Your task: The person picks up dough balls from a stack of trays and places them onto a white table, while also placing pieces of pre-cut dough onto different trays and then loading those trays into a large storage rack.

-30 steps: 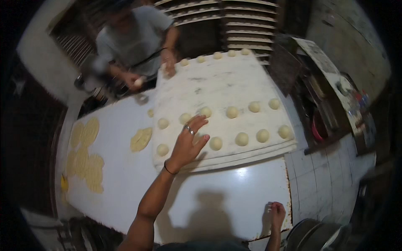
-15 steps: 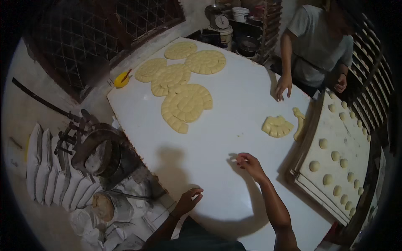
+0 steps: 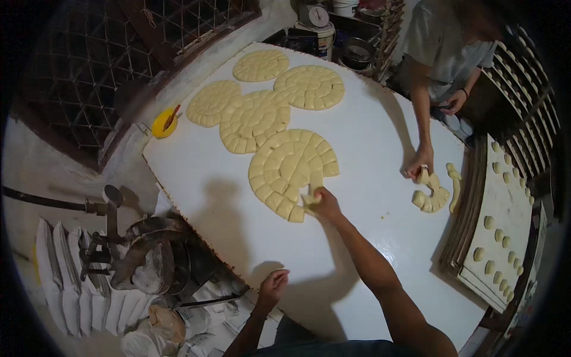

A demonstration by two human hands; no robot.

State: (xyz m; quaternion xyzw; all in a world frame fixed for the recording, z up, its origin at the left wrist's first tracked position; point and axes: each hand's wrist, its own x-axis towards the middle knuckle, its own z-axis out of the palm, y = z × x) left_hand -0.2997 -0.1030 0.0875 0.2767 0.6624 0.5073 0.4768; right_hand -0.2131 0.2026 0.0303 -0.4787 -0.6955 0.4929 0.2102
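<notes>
Fingers (image 3: 319,190) of the right hand (image 3: 327,205) are closed on a small pale-yellow wedge of cut dough (image 3: 309,201), its pointed end showing past them at about 9 o'clock. It lies at the 5 o'clock edge of a flat, pale-yellow dough round scored into blocks (image 3: 279,172), which spreads from the hand toward 10 and 11 o'clock.

At 7 o'clock from the right hand, the bare left hand (image 3: 273,284) is held apart from the dough, its fingers partly curled; whether they close fully cannot be told. Four more scored dough discs (image 3: 256,122) sit on the smooth white surface (image 3: 363,140) between 10 and 12 o'clock, with a yellow bowl (image 3: 158,126) at 10.

At 2 o'clock, a co-worker's hand (image 3: 421,160) touches a curved pale-yellow dough piece (image 3: 437,201). Near 3 o'clock lie a lumpy dough strip (image 3: 455,190), then stacked pale boards (image 3: 508,202) bearing round dough balls (image 3: 489,222).
</notes>
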